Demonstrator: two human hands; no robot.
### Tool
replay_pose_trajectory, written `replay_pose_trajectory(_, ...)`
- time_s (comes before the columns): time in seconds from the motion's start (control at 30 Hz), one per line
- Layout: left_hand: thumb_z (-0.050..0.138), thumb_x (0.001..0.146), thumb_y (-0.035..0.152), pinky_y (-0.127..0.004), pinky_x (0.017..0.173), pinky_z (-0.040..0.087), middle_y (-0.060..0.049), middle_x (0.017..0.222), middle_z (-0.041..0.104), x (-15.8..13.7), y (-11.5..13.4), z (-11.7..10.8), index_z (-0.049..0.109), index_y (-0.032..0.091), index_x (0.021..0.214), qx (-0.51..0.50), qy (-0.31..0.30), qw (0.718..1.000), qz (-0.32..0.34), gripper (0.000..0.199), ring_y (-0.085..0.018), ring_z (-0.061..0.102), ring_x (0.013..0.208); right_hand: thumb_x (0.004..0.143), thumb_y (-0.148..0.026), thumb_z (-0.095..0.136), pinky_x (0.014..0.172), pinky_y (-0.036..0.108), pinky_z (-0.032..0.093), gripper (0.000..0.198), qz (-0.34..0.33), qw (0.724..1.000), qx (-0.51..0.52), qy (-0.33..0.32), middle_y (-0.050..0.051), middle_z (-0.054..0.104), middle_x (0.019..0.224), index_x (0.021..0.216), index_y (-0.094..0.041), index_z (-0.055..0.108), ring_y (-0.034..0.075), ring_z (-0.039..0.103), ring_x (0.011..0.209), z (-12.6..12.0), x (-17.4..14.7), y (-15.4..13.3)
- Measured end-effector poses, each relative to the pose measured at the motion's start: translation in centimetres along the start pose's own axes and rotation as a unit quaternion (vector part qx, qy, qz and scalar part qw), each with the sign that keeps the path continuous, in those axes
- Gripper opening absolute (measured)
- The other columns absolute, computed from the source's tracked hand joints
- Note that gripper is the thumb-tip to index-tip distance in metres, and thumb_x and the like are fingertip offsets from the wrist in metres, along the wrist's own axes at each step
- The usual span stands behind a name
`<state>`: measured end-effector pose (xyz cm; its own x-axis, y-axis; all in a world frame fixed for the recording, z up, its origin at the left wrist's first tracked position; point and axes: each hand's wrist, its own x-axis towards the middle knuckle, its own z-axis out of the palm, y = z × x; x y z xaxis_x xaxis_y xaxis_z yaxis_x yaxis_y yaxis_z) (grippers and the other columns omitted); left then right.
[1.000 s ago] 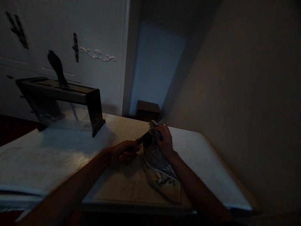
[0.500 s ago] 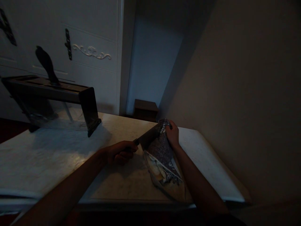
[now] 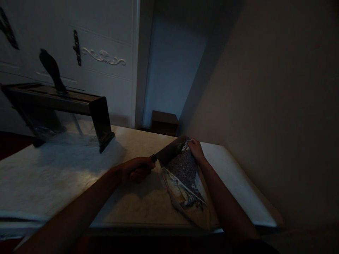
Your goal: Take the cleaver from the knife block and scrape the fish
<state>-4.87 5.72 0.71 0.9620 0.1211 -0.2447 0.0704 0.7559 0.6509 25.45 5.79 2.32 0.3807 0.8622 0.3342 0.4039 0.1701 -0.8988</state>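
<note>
Head view is dim; the left hand grips a knife on a patterned cloth, pinched by the right hand; a rack holds another knife.

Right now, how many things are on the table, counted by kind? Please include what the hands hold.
Knives: 2, one in the left hand as the knife, one as the dark handle standing in the rack.
Knife racks: 1, the knife rack.
Patterned bags: 1, the bag, pinched at its far end by the right hand.
Total: 4 on the table.
</note>
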Motion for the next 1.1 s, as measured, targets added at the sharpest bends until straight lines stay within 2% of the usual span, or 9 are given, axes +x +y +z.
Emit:
replay_pose_trajectory(0.17, 0.058, 0.080, 0.027, -0.013, 0.021, 0.020, 0.007, 0.031, 0.027, -0.2, 0.0, 0.2, 0.034, 0.019, 0.047, 0.006, 0.050, 0.999, 0.009, 0.041, -0.004, 0.017, 0.023, 0.059, -0.032, 0.055, 0.065, 0.026, 0.040, 0.016, 0.053, 0.996, 0.064, 0.013, -0.003, 0.063, 0.063, 0.064, -0.019, 0.064, 0.017, 0.053, 0.067, 0.3, -0.1, -0.2)
replay_pose_trajectory(0.3, 0.056, 0.080, 0.024, -0.012, 0.021, 0.020, 0.007, 0.032, 0.029, -0.2, -0.1, 0.3, 0.038, 0.018, 0.050, 0.009, 0.050, 0.998, 0.028, 0.036, -0.004, 0.018, 0.022, 0.054, -0.029, 0.055, 0.056, 0.024, 0.039, 0.015, 0.113, 0.983, 0.141, 0.020, -0.005, 0.059, 0.056, 0.065, -0.020, 0.062, 0.015, 0.051, 0.058, 0.8, -0.3, -0.2)
replay_pose_trajectory(0.43, 0.056, 0.080, 0.024, -0.012, 0.021, 0.020, 0.008, 0.032, 0.030, -0.2, -0.1, 0.3, 0.040, 0.018, 0.052, 0.016, 0.063, 0.997, 0.033, 0.034, -0.004, 0.018, 0.023, 0.053, -0.030, 0.053, 0.056, 0.027, 0.045, 0.010, 0.174, 0.960, 0.221, 0.003, -0.004, 0.056, 0.050, 0.060, -0.023, 0.055, 0.016, 0.054, 0.054, 1.6, -0.8, -0.5)
replay_pose_trajectory(0.57, 0.055, 0.080, 0.024, -0.012, 0.021, 0.020, 0.008, 0.033, 0.030, -0.2, -0.1, 0.4, 0.042, 0.018, 0.054, 0.025, 0.065, 0.997, 0.034, 0.030, -0.004, 0.018, 0.023, 0.053, -0.030, 0.050, 0.061, 0.033, 0.052, 0.011, 0.221, 0.937, 0.271, -0.029, 0.000, 0.056, 0.047, 0.059, -0.023, 0.055, 0.020, 0.059, 0.058, 2.3, -1.3, -1.2)
replay_pose_trajectory(0.73, 0.055, 0.081, 0.025, -0.012, 0.022, 0.020, 0.008, 0.034, 0.029, -0.3, -0.2, 0.6, 0.041, 0.018, 0.056, 0.036, 0.067, 0.996, 0.039, 0.030, -0.004, 0.018, 0.023, 0.052, -0.026, 0.052, 0.068, 0.037, 0.056, 0.009, 0.292, 0.878, 0.373, -0.074, 0.000, 0.058, 0.048, 0.060, -0.024, 0.056, 0.023, 0.063, 0.063, 2.4, -1.7, -2.2)
replay_pose_trajectory(0.87, 0.056, 0.080, 0.024, -0.011, 0.022, 0.020, 0.009, 0.033, 0.031, -0.3, -0.1, 0.8, 0.047, 0.017, 0.061, 0.039, 0.080, 0.995, 0.046, 0.022, -0.004, 0.017, 0.023, 0.051, -0.024, 0.050, 0.069, 0.038, 0.057, 0.013, 0.334, 0.849, 0.398, -0.092, 0.000, 0.059, 0.049, 0.063, -0.024, 0.057, 0.024, 0.064, 0.063, 2.4, -2.0, -2.6)
replay_pose_trajectory(0.97, 0.057, 0.078, 0.025, -0.012, 0.022, 0.021, 0.009, 0.032, 0.030, -0.4, 0.0, 1.1, 0.046, 0.017, 0.060, 0.046, 0.089, 0.994, 0.043, 0.022, -0.004, 0.019, 0.024, 0.051, -0.023, 0.048, 0.068, 0.039, 0.057, 0.020, 0.356, 0.838, 0.403, -0.093, 0.001, 0.060, 0.049, 0.067, -0.023, 0.060, 0.024, 0.064, 0.062, 2.9, -2.4, -2.8)
replay_pose_trajectory(1.1, 0.058, 0.077, 0.026, -0.012, 0.021, 0.020, 0.008, 0.033, 0.030, -0.4, 0.3, 1.5, 0.041, 0.018, 0.054, 0.056, 0.091, 0.992, 0.062, 0.029, -0.005, 0.022, 0.024, 0.053, -0.021, 0.048, 0.067, 0.038, 0.058, 0.025, 0.347, 0.834, 0.410, -0.124, 0.001, 0.061, 0.049, 0.073, -0.021, 0.063, 0.023, 0.065, 0.060, 3.8, -3.1, -3.4)
